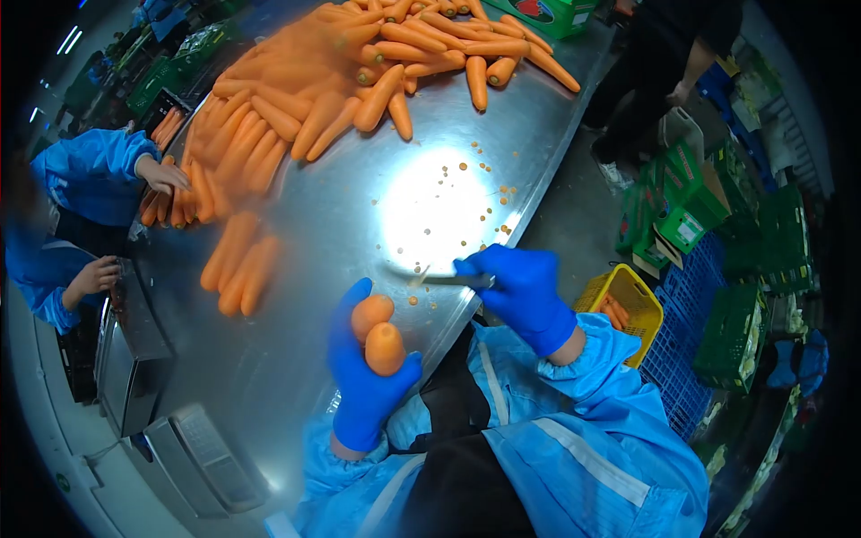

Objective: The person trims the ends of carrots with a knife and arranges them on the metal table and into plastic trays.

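Note:
My left hand [366,381], in a blue glove, is closed around two carrots [385,348] whose blunt ends point up toward me. In my right hand [520,291], also gloved in blue, is a knife [453,281]. Its dark handle shows at my fingers, and the blade reaches left over the steel table, somewhat blurred. The blade is apart from the held carrots. Small cut carrot ends [464,243] lie scattered on the table [332,206] beyond the knife.
A large carrot pile [296,99] covers the far table, with several carrots [240,264] nearer on the left. A co-worker's hand [164,175] touches the pile. A scale [202,457] stands lower left. A yellow crate [628,309] and green boxes [686,197] are on the right.

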A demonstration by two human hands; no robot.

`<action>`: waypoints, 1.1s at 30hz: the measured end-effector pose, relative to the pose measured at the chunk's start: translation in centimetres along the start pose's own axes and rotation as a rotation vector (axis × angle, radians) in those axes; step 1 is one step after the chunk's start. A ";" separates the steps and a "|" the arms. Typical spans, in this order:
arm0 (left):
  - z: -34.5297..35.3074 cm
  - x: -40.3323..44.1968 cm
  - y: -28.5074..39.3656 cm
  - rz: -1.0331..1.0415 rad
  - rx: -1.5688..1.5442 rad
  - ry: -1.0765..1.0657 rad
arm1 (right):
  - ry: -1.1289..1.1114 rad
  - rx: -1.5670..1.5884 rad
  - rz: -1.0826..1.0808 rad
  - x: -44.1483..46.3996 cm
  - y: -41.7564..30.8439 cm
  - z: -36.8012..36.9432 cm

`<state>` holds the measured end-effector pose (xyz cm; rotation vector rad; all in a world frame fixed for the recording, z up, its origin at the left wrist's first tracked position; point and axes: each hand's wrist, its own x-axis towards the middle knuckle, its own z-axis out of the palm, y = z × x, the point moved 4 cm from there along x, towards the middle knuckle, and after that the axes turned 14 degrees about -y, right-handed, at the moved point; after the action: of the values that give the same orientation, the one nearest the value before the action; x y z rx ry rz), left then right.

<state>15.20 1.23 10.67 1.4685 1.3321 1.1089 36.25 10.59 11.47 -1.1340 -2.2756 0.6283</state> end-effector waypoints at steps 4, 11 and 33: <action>0.6 0.5 0.1 0.093 0.001 -0.039 | -0.056 -0.071 -0.143 0.5 -2.7 0.3; 0.9 0.1 0.0 0.036 -0.047 -0.045 | -0.102 -0.082 -0.151 0.4 -2.6 0.5; -4.7 1.1 -6.9 0.314 -1.515 0.162 | -0.375 1.155 0.158 -0.3 -5.9 9.9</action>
<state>8.99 2.96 5.25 0.4008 0.0563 1.8118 26.75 5.47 7.42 -0.6014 -1.5486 1.9841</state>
